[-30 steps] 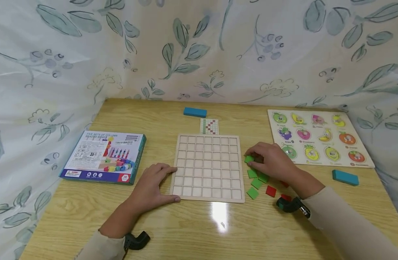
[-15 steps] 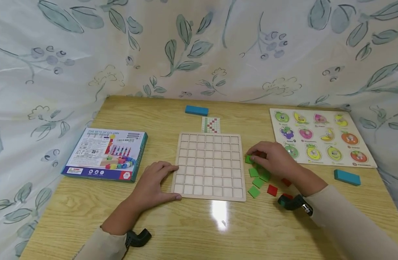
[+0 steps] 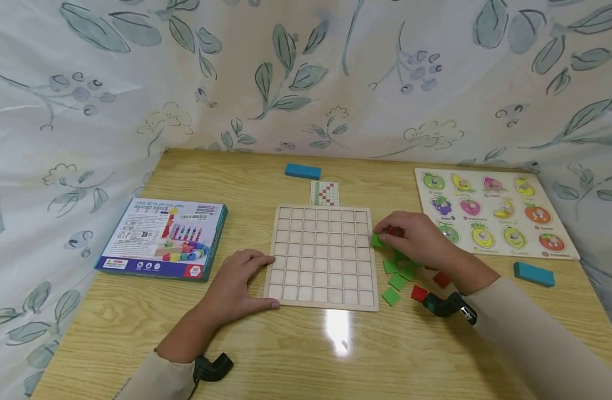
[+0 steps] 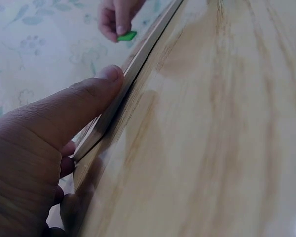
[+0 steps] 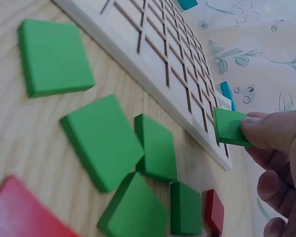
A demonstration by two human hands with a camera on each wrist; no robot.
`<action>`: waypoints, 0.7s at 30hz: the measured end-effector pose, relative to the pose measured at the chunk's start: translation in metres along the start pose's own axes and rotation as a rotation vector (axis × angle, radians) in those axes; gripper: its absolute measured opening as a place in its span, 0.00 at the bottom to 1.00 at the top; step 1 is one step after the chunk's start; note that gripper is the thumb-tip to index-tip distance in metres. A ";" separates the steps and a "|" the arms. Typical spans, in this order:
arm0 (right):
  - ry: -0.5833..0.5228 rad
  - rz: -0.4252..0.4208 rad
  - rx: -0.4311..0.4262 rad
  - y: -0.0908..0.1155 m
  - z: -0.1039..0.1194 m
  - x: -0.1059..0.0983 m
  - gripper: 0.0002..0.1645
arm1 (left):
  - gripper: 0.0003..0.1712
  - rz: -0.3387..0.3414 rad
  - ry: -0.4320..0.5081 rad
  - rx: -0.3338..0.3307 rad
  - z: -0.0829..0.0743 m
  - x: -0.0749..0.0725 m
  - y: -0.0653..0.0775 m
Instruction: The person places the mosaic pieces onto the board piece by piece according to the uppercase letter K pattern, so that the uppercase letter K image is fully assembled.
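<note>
My right hand (image 3: pixel 418 239) pinches a green square tile (image 5: pixel 227 126) between thumb and fingers, raised beside the right edge of a wooden grid board (image 3: pixel 322 256). Under and near this hand lie several green tiles (image 3: pixel 391 296) and red tiles (image 3: pixel 419 293), some partly hidden by it in the head view. My left hand (image 3: pixel 235 286) rests at the board's near left corner, its thumb (image 4: pixel 106 81) straight against the near edge and its fingers at the left edge. The squares of the board hold no tiles.
A small pattern card (image 3: pixel 324 193) lies behind the board, with a blue block (image 3: pixel 303 171) beyond it. At the left is a boxed bead set (image 3: pixel 160 239). A fruit puzzle board (image 3: pixel 496 214) and another blue block (image 3: pixel 533 274) are at the right.
My right hand has moved slightly left with the green tile, closer to the board's right edge, uncovering more red tiles. My left hand stays at the corner.
</note>
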State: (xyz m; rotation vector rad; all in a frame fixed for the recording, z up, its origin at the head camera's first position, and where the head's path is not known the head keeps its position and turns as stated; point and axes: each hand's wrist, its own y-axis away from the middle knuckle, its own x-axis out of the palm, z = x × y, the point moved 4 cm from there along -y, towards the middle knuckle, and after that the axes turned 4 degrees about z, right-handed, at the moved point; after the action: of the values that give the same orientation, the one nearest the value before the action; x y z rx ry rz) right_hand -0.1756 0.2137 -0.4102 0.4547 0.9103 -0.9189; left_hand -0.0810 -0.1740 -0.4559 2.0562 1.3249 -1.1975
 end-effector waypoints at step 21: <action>-0.133 0.062 -0.048 -0.039 0.022 0.017 0.08 | 0.51 0.004 0.010 -0.008 0.000 -0.001 0.000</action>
State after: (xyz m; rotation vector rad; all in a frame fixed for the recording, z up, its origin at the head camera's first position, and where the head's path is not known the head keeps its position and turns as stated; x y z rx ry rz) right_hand -0.1928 0.1691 -0.4110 0.3745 0.7908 -0.8589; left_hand -0.0809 -0.1749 -0.4552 2.0612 1.3276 -1.1800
